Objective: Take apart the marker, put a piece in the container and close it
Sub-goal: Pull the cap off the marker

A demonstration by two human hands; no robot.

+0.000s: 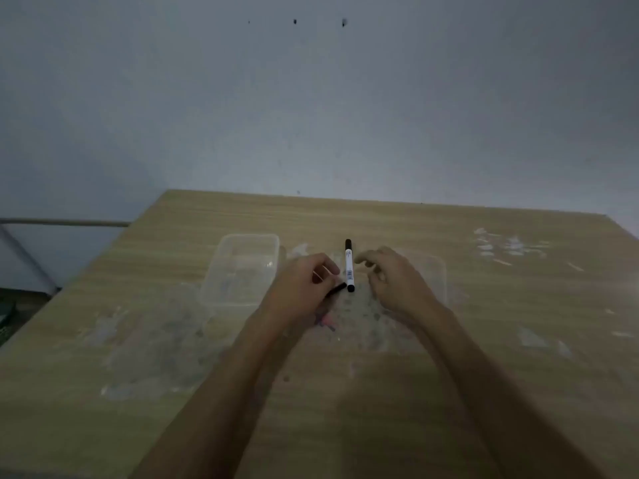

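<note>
Head view: scuffed wooden desk [484, 305] against grey wall [311, 98]; clear container [242, 271] beside left hand [304, 285] gripping black cap [337, 290]; marker [349, 267] lying flat; right hand [394, 281] loosely open.

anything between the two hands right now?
Head view: the white marker body lies on the table between the left hand and right hand; the left grips a black piece.

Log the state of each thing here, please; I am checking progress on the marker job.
marker body: lying on the table, held by no hand
black piece: off the marker, in the left hand
right hand: open, empty
container: open, looks empty
lid: lying apart, behind the right hand
</note>
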